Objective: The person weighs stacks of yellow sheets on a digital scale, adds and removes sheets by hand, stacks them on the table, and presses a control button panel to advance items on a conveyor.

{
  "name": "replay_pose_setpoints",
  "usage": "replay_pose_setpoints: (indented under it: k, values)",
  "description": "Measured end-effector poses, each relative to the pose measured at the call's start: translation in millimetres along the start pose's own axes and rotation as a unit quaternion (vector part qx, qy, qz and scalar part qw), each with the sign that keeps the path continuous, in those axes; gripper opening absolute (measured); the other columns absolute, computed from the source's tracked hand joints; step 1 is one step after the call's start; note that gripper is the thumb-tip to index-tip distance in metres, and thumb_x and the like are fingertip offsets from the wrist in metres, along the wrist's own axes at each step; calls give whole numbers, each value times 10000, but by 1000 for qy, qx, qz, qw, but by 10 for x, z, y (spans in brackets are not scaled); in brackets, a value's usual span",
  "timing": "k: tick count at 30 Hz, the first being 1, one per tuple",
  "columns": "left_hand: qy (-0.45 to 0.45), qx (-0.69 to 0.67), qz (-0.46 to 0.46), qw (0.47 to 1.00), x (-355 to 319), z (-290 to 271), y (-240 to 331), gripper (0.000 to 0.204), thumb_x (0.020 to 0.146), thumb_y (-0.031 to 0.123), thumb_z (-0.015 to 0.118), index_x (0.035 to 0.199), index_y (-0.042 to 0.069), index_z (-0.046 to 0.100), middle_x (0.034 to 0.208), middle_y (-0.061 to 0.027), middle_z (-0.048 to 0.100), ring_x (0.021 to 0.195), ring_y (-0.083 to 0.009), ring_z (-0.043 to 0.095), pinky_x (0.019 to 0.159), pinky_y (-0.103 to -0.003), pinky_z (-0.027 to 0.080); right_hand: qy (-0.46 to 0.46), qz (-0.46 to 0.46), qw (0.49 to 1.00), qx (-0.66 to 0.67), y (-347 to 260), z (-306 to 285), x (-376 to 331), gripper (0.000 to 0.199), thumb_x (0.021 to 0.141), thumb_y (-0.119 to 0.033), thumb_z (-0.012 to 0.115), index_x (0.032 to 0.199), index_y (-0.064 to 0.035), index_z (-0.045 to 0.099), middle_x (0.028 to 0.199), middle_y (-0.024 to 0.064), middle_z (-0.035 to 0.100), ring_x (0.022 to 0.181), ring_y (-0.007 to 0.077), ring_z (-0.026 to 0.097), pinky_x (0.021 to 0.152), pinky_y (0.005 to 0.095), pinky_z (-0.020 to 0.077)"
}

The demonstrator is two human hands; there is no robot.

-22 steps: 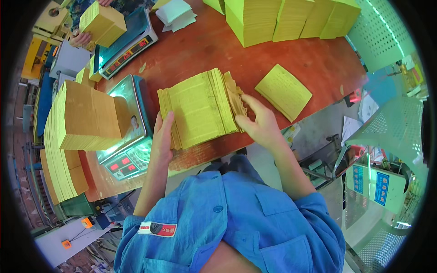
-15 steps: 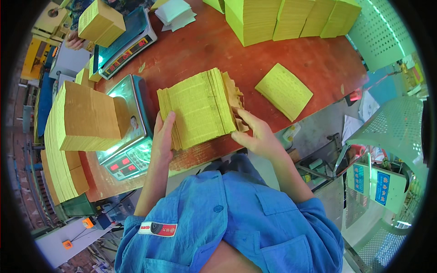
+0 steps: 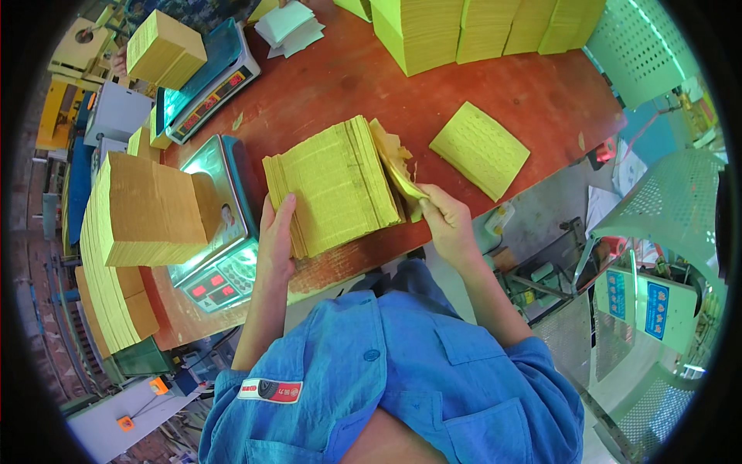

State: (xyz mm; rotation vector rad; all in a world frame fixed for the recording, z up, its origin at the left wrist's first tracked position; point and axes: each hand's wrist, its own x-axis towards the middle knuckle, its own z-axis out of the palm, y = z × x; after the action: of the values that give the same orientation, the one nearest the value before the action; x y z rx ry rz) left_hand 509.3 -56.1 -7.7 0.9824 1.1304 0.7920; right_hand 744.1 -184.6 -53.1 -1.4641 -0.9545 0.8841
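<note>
A thick block of yellow paper sheets [image 3: 331, 185] stands on the red table in front of me, its sheet edges facing up. My left hand [image 3: 277, 232] grips its left end, thumb on top and the other fingers mostly hidden. At the right end, my right hand [image 3: 448, 220] pinches a crumpled, torn-edged yellow sheet [image 3: 398, 166] between thumb and fingers. That sheet leans away from the block, with a gap between them at the top. A thin stack of yellow paper [image 3: 481, 151] lies flat to the right, apart from my right hand.
A digital scale [image 3: 243, 267] at left bears a tall paper stack [image 3: 151, 205]. Behind it, another scale [image 3: 220, 97] holds a block [image 3: 166, 50], with a co-worker's hand [image 3: 120, 62] beside it. Large paper stacks [image 3: 425, 35] and white slips [image 3: 290, 27] occupy the table's far side.
My right hand has closed on the outer yellow sheet and pulled it rightward, away from the block. My left hand stays at the left end. The whole view has shifted slightly.
</note>
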Motion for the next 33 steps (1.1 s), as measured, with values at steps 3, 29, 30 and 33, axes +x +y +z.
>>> replay_pose_setpoints:
  k: [3,29,30,33]
  values:
    - [-5,-9,3,1000,15,-26,-28,445,988,246,537,1371,50,423,1269,-71,547,1161,-169,531,965,-326,442,28,-36,999,10,-98,27,26,261,962,-10,504,1204,0,599,926,73,653,849,92,580,773,232,461]
    - [12,-88,-17,996,242,-274,-392,419,1026,307,395,1260,-3,552,1144,-90,626,1029,-157,582,910,-297,454,13,-144,946,-291,-123,289,608,304,972,-98,504,1247,25,546,1132,182,648,1035,274,634,913,350,468]
    - [11,-77,-12,997,259,-250,-424,431,1032,318,383,1260,-7,551,1145,-94,623,1033,-161,576,920,-295,444,11,-147,945,-293,-143,306,604,304,972,-98,504,1247,25,546,1132,182,648,1035,274,634,913,350,468]
    - [8,-96,-4,995,267,-187,-439,454,1043,334,352,1265,-11,545,1178,-103,605,1076,-166,553,963,-298,416,-106,86,983,-124,-394,374,606,311,991,-97,432,1259,19,540,1164,209,638,1061,236,631,920,342,464]
